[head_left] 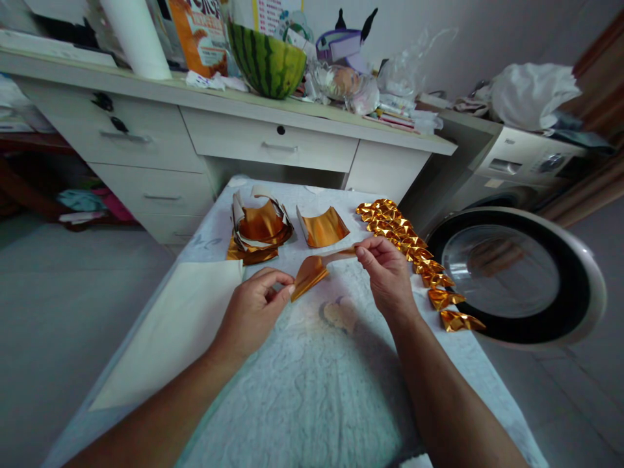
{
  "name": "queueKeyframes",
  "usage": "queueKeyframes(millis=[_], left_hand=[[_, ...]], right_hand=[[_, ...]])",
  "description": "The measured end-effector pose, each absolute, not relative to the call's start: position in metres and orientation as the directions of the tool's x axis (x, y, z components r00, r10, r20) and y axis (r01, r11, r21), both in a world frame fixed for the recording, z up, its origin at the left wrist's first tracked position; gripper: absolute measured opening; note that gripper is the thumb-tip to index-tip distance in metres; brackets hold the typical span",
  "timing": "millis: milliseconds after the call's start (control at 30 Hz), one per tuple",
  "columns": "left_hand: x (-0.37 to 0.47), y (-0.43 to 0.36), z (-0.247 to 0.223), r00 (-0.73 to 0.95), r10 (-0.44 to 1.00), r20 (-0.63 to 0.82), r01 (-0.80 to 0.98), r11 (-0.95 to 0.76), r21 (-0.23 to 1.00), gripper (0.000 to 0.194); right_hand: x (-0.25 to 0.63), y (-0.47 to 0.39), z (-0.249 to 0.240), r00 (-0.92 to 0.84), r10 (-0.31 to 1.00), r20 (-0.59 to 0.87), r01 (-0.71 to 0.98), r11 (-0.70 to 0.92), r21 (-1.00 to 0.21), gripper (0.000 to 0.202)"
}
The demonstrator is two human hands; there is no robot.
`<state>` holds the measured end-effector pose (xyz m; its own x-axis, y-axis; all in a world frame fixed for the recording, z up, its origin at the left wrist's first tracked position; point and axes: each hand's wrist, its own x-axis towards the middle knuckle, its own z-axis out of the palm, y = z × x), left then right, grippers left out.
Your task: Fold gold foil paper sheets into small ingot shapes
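Just nearside of the loose foil sheet [325,229], head view: held foil [310,276] spans the gap between two hands, partly doubled over. Left hand [256,309], to the near left of that loose sheet, pinches the held foil's left end between thumb and finger; right hand [385,273], to its near right, pinches the other end. Curled stack [262,224] lies left of the loose sheet, folded gold pieces [390,224] to its right. Judgement, from where I stand: light, even tension would suit, since thin sheet probably takes a stray crease easily (and keeps it). Better to line up edges before pressing, then run a fingertip from mid-fold outward. Whether the held foil touches the tabletop [292,403], I cannot tell. Risk noted: tugging one end may skew or tear it.
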<state>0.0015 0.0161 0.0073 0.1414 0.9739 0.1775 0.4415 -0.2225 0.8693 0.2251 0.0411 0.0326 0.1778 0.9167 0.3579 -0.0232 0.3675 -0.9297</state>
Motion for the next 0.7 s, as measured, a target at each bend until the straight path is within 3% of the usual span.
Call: queueKeyframes(millis=[133,200,367,467,700], left_hand=[[0.0,0.014,0.006,0.059,0.997,0.039,0.438,-0.061,0.897,0.018],[-0.001,0.015,0.004,0.043,0.998,0.042,0.424,-0.056,0.904,0.019],[-0.004,0.02,0.0,0.051,0.967,0.251,0.431,-0.248,0.868,0.015],[-0.004,0.022,0.001,0.063,0.952,0.299,0.477,-0.292,0.829,0.02],[-0.004,0.021,0.002,0.317,0.886,0.338,0.55,-0.462,0.695,0.026]], right_hand=[[0.228,0.04,0.031,0.123,0.936,0.33,-0.017,0.335,-0.942,0.018],[0.229,0.04,0.031,0.082,0.942,0.326,-0.008,0.328,-0.945,0.017],[0.232,0.038,0.036,-0.005,0.949,0.317,-0.015,0.316,-0.948,0.016],[0.237,0.037,0.038,-0.084,0.946,0.314,-0.02,0.314,-0.949,0.012],[0.248,0.035,0.04,-0.402,0.883,0.244,0.127,0.317,-0.94,0.013]])
